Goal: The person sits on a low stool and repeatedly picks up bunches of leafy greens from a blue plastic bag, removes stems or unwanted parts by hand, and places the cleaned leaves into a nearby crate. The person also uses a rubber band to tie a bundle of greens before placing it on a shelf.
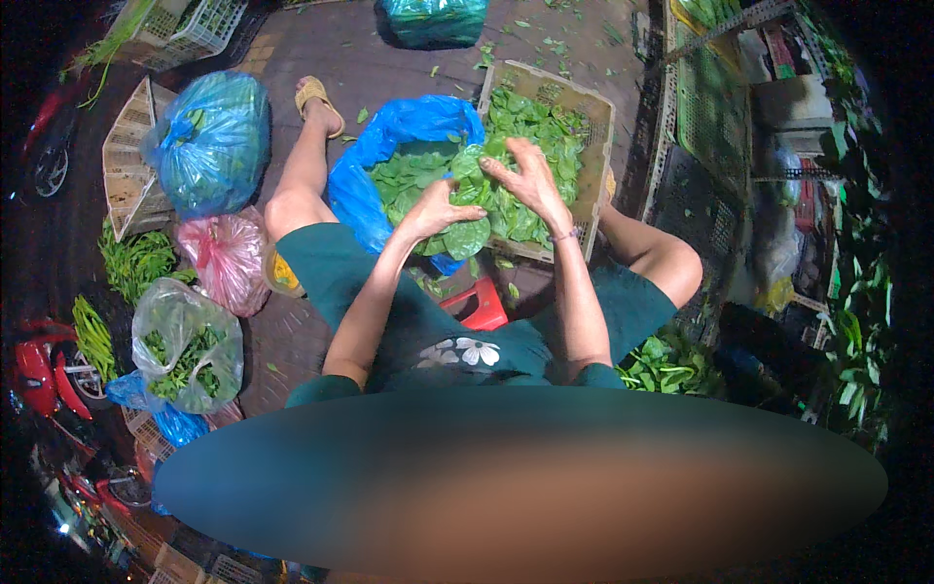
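Between my two hands is a small bunch of round green leaves (471,175). My left hand (436,208) holds the bunch from the left, thumb and fingers around it. On its other side my right hand (531,174) has its thumb and fingers spread at the leaf edges; whether it grips any leaf I cannot tell. Beneath my left hand is an open blue plastic bag (357,171) with loose leaves (408,175) inside. A beige plastic crate (600,120) stands under and beyond my right hand, filled with similar leaves (536,117).
Left of my leg are a tied blue bag (215,146), a pink bag (228,259) and a clear bag of greens (188,347). A red plastic stool (485,303) shows between my legs. Another filled bag (434,22) lies ahead. Leafy stems (660,365) lie at right.
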Demonstrator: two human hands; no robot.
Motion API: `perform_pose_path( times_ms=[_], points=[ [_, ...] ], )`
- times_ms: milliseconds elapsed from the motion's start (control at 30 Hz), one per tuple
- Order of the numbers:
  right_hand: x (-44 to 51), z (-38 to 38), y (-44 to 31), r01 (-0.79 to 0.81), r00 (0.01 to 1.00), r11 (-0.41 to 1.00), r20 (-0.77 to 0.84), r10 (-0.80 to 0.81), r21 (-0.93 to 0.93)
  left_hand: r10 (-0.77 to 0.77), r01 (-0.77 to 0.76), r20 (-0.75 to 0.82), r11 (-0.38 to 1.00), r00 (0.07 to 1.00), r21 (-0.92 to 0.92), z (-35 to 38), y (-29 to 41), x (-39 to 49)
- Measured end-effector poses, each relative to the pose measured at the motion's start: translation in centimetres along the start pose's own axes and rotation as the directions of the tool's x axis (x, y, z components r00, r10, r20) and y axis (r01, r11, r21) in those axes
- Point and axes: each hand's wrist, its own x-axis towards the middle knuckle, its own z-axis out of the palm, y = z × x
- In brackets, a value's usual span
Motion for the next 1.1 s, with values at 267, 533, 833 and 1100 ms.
perform_pose_path(
  times_ms=[267,533,833,1100],
  points=[
    [-0.5,-2.9,3.6,-0.26,0.96,0.959,-0.077,0.27,0.116,0.047,0.009,-0.15,0.936,0.988,0.352,0.3,-1.7,-0.2],
    [-2.1,1.3,4.4,0.006,0.998,0.998,-0.069,-0.002,0.056,0.037,-0.007,-0.066,0.914,0.997,0.405,1.6,-3.2,1.0],
    [1.1,-1.1,11.3,-0.367,0.928,0.926,-0.101,0.358,-0.094,-0.174,0.195,0.088,0.872,0.981,-0.449,-3.0,0.7,-2.1],
    [2.9,0.9,-0.4,-0.111,0.82,0.879,0.542,-0.182,0.463,-0.116,0.187,0.148,0.697,0.982,-0.693,-5.4,-0.8,-0.8]
  ],
)
